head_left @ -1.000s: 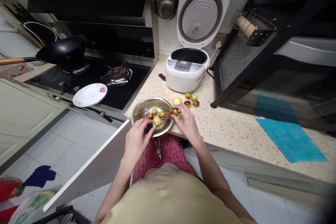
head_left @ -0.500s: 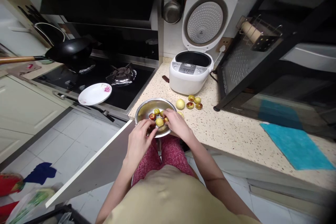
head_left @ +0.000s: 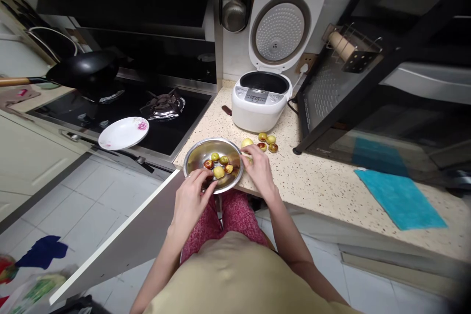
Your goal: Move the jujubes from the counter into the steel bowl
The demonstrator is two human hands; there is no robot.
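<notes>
A steel bowl (head_left: pixel 189 157) stands at the counter's front edge with several jujubes (head_left: pixel 218 172) in it, some yellow-green and some brown-red. My left hand (head_left: pixel 193 196) reaches over the bowl's near left rim. Its thumb and fingers are curled toward each other inside, and what they hold is hidden. Just outside the right rim, my right hand (head_left: pixel 259 169) has its thumb and fingers around a pale yellow jujube, which shows only in part between them. Several more jujubes (head_left: pixel 271 140) lie on the counter beyond that hand.
A white rice cooker (head_left: pixel 257 113) stands behind the bowl, lid up. To the left are a gas stove with a wok (head_left: pixel 86 71) and a white plate (head_left: pixel 123 133) at its front edge. A black oven rack and a blue cloth (head_left: pixel 401 201) are right. A cabinet door (head_left: pixel 121 235) hangs open below.
My right hand has moved out of the bowl, to the right, onto a jujube beside the rim. My left hand stays at the bowl's left side. The view has shifted slightly.
</notes>
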